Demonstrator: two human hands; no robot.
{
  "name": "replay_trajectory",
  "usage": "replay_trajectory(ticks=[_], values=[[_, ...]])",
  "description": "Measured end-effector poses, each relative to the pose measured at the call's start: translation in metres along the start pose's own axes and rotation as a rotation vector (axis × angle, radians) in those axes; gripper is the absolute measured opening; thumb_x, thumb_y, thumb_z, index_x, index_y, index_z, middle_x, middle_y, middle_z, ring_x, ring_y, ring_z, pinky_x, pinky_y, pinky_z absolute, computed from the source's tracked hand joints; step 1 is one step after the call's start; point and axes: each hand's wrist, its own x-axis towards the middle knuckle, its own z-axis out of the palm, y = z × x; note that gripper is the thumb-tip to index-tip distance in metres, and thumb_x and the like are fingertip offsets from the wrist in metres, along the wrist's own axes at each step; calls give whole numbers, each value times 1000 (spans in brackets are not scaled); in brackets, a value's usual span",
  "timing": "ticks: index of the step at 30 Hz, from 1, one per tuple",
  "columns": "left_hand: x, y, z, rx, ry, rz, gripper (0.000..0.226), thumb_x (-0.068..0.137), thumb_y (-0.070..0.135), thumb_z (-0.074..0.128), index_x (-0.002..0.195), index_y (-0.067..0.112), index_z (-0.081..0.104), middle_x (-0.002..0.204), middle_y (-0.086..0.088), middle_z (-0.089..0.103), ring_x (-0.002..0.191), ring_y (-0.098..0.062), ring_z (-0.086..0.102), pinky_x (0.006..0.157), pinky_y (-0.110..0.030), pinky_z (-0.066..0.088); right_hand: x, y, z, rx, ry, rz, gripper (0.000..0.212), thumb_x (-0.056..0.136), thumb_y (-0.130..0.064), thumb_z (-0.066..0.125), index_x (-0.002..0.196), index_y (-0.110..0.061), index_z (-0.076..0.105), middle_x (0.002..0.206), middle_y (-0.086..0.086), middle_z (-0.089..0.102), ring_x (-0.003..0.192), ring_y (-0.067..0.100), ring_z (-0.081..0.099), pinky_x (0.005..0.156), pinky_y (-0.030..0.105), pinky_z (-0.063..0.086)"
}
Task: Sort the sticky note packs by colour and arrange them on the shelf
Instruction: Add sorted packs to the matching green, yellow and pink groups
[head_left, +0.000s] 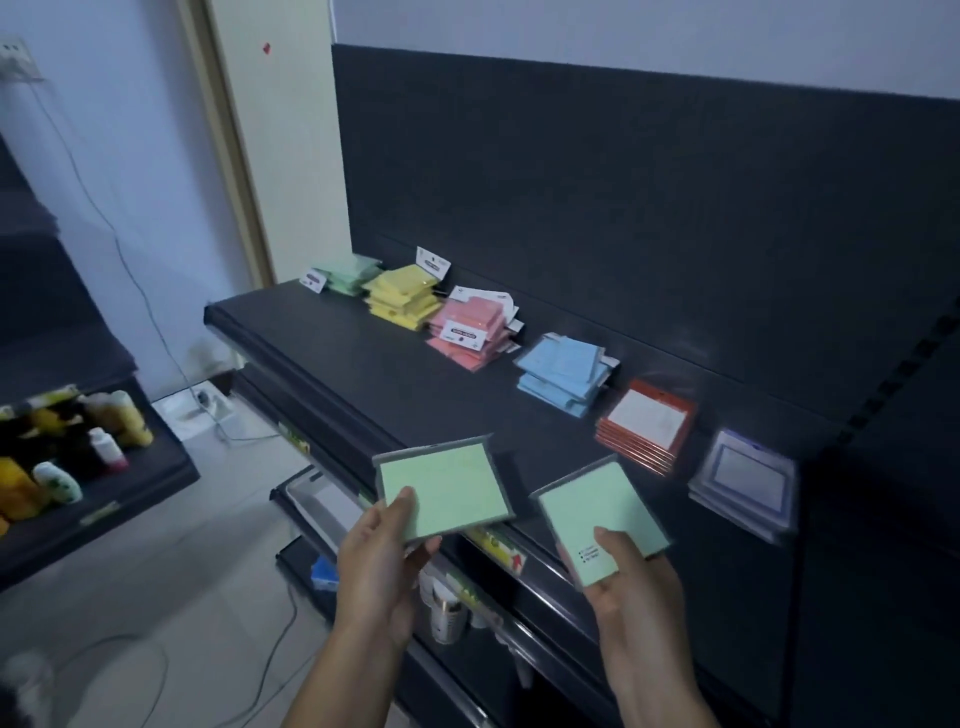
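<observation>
My left hand (382, 566) pinches a pale green sticky note pack (445, 483) by its near corner, above the shelf's front edge. My right hand (631, 582) holds a second green pack (597, 517) with small black print near my thumb. On the dark shelf (363, 364) stand sorted piles along the back: green (349, 274) at far left, then yellow (402, 296), pink (470, 330), blue (563, 371), orange-red (647, 423) and purple-framed (745, 483) packs at the right.
A dark back panel (623, 208) rises behind the shelf. Lower shelves below hold a white tray (324, 501), cups and price tags. Another rack with bottles (67, 441) stands at the left. Cables run across the tiled floor (156, 597).
</observation>
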Motion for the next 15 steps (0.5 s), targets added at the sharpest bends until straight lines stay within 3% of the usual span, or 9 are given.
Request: replay_trajectory(ticks=[5, 7, 11, 15], values=[[62, 26, 4, 58, -48, 15, 22, 80, -8, 59, 97, 6, 63, 90, -7, 72, 79, -15, 66, 62, -20, 49, 49, 19, 61, 24, -37, 33, 34, 86, 4, 54, 118, -7, 58, 109, 13, 68, 94, 22, 66, 72, 30, 51], [90, 42, 13, 75, -12, 49, 21, 81, -11, 56, 94, 4, 63, 83, -7, 71, 73, -14, 64, 64, -21, 47, 72, 24, 89, 42, -60, 64, 36, 86, 4, 53, 120, -7, 57, 109, 13, 68, 94, 23, 64, 71, 31, 50], [141, 75, 32, 55, 76, 125, 16, 83, -7, 57, 77, 6, 62, 58, 4, 69, 51, -3, 62, 49, -12, 48, 112, 33, 137, 82, -64, 114, 34, 86, 4, 52, 118, -7, 57, 102, 10, 69, 90, 21, 65, 71, 30, 50], [177, 91, 43, 35, 194, 155, 17, 82, 9, 67, 67, 9, 58, 53, 5, 65, 55, -12, 61, 59, -21, 48, 141, 42, 177, 61, -71, 139, 30, 85, 3, 52, 110, -12, 60, 97, 6, 71, 86, 18, 66, 69, 28, 50]])
